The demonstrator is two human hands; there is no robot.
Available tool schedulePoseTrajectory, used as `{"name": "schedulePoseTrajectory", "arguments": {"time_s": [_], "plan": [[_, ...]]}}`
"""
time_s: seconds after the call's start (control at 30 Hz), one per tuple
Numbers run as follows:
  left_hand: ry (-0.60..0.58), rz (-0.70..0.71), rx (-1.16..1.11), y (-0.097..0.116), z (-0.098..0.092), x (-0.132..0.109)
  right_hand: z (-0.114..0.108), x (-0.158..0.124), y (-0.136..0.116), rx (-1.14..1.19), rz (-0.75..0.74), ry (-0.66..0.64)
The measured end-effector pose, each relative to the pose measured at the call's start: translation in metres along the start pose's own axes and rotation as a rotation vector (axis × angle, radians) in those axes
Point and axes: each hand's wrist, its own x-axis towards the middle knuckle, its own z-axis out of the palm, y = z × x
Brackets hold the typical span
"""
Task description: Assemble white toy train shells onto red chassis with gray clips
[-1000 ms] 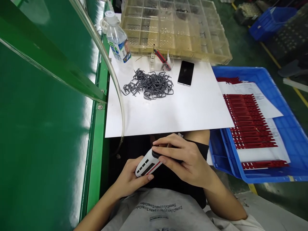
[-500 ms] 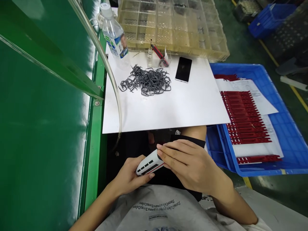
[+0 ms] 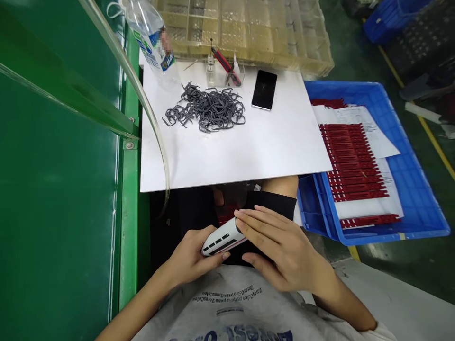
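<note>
White train-shaped model (image 3: 222,239) is sitting just above the person's lap, near the board's edge. Left hand (image 3: 190,258) is grasping it from below, fingers curled round its windowed side; right hand (image 3: 275,248) is cupping its right end from above. Farther off, on a white board (image 3: 231,161), grey wire clips (image 3: 206,109) are lying in a tangled heap beside a phone (image 3: 264,90); to the right, a blue crate (image 3: 419,189) is holding red strips (image 3: 351,161).

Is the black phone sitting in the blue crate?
No, the black phone lies on the white board, right of the tangled grey pieces.
</note>
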Motion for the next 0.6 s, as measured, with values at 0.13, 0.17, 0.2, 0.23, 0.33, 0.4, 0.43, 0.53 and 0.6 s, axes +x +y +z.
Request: {"name": "schedulePoseTrajectory", "arguments": {"time_s": [0.13,0.17,0.2,0.23,0.33,0.4,0.43,0.53,0.6], "plan": [[0.030,-0.021,0.170,0.004,0.004,0.001,0.018,-0.003,-0.012,-0.023,0.168,0.160],[0.035,-0.028,0.204,0.005,0.005,0.001,0.023,-0.003,-0.015,-0.070,0.191,0.184],[0.037,-0.036,0.226,0.006,0.006,0.001,0.027,-0.003,-0.017,-0.123,0.198,0.196],[0.033,-0.042,0.239,0.007,0.007,0.001,0.030,-0.004,-0.018,-0.174,0.188,0.201],[0.014,-0.020,0.269,0.014,0.010,0.000,0.029,-0.006,-0.018,-0.269,0.104,0.225],[0.023,0.032,0.307,0.023,0.011,0.000,0.023,-0.007,-0.017,-0.262,0.046,0.264],[0.035,0.067,0.332,0.029,0.011,0.001,0.019,-0.007,-0.017,-0.231,0.023,0.285],[0.078,0.180,0.454,0.047,0.005,0.003,0.011,-0.004,-0.018,-0.104,-0.015,0.358],[0.095,0.240,0.565,0.059,-0.005,0.006,0.011,0.001,-0.020,-0.080,0.014,0.422]]}}
